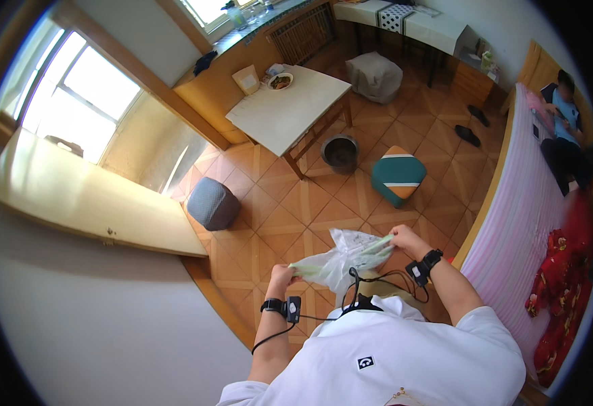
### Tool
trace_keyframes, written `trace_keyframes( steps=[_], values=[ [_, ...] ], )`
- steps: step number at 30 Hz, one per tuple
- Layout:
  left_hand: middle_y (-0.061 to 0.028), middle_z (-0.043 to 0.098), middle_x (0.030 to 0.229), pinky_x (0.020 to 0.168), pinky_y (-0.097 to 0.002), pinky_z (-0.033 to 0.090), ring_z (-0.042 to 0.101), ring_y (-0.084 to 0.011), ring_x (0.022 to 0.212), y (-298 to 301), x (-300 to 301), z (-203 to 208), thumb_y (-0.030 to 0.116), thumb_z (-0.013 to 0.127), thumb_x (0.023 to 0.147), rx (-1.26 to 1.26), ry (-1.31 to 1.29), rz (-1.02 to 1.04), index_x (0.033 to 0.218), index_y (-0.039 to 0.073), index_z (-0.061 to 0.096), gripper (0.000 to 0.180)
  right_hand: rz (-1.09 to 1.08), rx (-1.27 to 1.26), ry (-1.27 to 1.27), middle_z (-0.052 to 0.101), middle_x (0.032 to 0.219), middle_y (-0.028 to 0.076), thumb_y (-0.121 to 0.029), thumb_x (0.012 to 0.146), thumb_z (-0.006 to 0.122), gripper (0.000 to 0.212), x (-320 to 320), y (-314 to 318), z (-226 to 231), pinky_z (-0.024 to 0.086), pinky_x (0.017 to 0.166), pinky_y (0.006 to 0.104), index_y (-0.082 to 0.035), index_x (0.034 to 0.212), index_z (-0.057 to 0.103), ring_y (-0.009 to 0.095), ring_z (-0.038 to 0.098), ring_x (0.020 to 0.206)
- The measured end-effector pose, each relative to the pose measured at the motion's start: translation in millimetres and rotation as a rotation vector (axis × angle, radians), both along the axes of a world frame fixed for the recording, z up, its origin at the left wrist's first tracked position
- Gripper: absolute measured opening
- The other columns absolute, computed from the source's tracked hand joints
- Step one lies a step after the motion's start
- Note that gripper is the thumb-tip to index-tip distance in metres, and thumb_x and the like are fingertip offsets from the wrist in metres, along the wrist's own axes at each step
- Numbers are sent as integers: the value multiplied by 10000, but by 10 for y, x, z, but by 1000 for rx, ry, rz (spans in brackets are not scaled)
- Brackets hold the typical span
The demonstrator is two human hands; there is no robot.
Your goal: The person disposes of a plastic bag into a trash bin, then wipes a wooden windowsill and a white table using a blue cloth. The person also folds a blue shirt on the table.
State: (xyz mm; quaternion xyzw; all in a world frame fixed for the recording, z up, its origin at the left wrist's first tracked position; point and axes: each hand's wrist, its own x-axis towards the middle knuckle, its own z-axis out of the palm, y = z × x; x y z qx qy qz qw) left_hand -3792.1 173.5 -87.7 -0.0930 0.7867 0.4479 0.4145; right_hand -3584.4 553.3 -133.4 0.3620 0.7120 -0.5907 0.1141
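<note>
A thin whitish plastic bag [340,264] with pale green edges is stretched between my two hands, in front of my body and above the tiled floor. My left hand [283,277] is closed on its left edge. On the other side, my right hand [406,241] pinches the right edge, a little farther from me. The bag sags in the middle, with a crumpled peak sticking up; whether anything is inside cannot be made out. Each wrist wears a black strap with a small device, and black cables hang from them close to the bag.
Ahead stand a white-topped table [289,111] with a plate of food [280,82], a dark bucket [340,154], a green stool [399,174] and a grey stool [213,204]. An open door [93,189] is at left. A person [565,118] sits on the pink-covered bed [513,257] at right.
</note>
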Motion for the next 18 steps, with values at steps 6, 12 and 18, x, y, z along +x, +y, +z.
trace_keyframes(
  steps=[6,12,18],
  values=[
    [-131,705,991,610,-275,568,702,-236,734,1615,-1407,629,273,553,975,185,96,58,991,-21,710,333,-304,-646,181,709,955,90,-68,868,681,172,-1443,1253,477,584,750,355,-10,1030,686,211,696,851],
    [-24,621,1273,904,-387,462,538,-220,1122,2496,-2524,596,440,476,1016,243,-14,63,1240,104,659,443,-583,-641,314,706,982,74,-370,984,596,368,-2595,1926,460,539,798,342,-17,1026,692,175,670,910],
    [6,564,1298,889,-439,442,500,-205,1159,3629,-4056,-224,454,490,1004,592,-182,42,1329,165,569,442,-155,113,27,693,1060,266,-525,991,483,653,-3729,2696,37,497,861,435,102,1036,660,391,646,1054]
  ],
)
